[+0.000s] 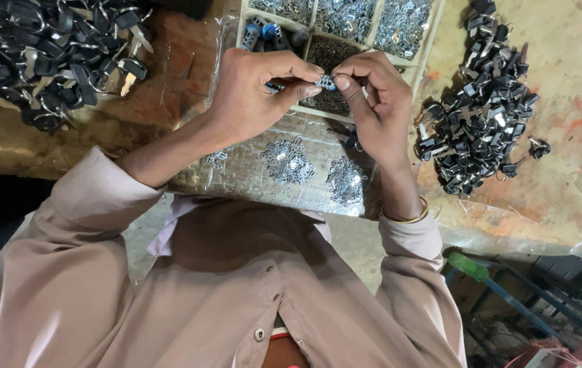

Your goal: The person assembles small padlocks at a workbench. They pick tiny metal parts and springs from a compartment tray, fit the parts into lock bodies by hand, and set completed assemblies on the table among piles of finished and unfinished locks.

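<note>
**Metal part pinched between both hands**

Silvery and small, the metal part [325, 82] sat between the fingertips of the left hand [253, 88] and right hand [376, 102], both pinched closed on it above the divided tray [434, 31]. It was too small to tell its long axis or which way it pointed. Black pieces [478, 129] lay heaped to the right, and a second black heap [52, 54] lay at the far left.

Small silvery metal part [325, 82] pinched above compartment tray
</note>
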Motion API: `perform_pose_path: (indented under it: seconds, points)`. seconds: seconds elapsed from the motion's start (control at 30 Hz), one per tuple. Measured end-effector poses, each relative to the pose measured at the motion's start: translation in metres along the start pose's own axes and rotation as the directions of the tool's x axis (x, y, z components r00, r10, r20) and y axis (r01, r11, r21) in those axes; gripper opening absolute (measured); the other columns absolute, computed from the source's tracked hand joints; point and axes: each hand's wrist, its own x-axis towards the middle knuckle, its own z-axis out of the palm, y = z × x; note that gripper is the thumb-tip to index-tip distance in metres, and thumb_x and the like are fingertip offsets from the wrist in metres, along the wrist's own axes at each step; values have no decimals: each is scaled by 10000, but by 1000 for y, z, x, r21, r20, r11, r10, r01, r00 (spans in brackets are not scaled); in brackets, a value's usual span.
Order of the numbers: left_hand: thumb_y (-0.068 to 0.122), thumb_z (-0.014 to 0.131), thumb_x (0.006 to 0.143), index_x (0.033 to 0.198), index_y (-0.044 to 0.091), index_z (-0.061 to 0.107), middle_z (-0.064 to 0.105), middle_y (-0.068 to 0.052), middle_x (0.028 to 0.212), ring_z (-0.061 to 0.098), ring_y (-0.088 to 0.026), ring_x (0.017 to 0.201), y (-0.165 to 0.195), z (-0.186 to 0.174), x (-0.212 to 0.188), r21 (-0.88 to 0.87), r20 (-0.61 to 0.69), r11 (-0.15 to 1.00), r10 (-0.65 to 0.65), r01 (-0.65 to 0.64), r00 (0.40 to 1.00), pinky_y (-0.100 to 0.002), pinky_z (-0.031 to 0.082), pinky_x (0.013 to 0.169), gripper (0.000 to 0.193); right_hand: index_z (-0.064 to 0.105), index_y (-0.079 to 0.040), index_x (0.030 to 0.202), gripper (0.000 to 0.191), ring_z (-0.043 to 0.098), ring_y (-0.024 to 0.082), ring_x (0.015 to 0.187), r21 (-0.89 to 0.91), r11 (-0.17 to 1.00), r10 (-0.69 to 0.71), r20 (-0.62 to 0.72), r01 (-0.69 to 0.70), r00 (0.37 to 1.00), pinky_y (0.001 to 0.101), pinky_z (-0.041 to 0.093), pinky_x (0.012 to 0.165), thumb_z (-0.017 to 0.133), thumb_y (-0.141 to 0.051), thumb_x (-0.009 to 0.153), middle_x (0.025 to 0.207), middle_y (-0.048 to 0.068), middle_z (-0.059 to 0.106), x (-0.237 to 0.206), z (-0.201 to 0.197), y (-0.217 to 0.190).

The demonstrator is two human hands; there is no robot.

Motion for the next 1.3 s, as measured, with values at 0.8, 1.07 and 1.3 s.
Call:
perform_pose_path:
  seconds: [0.8, 1.07, 1.3]
  points:
    - [-25, 815, 942, 1096, 52, 758, 787, -87, 1074, 795, -198, 964, -6, 3, -5, 95, -12, 995, 26, -25, 1000, -298, 652, 725, 181, 749, -5, 1144, 154, 752, 228, 1008, -435, 888, -170, -2, 152, 985, 311, 598, 855, 789, 27, 1000, 1151, 108, 742, 1, 12, -18]
    - [-48, 815, 929, 1099, 28, 751, 785, -96, 1074, 796, -205, 984, -3, 1, -7, 76, -37, 997, 34, -31, 999, -298, 659, 815, 196, 734, -16, 1242, 195, 733, 165, 1026, -331, 933, -139, 31, 141, 990, 276, 605, 825, 719, 34, 1055, 1260, 90, 714, -2, 10, -13]
    - [-61, 831, 945, 1083, -16, 742, 778, -127, 1118, 794, -225, 1044, -7, 1, -3, -23, -35, 997, 68, -69, 997, -289, 677, 891, 170, 692, -43, 1318, 288, 646, 117, 932, -255, 960, -126, -25, 116, 992, 231, 555, 687, 607, 67, 1066, 1364, 94, 668, 8, -14, 4]
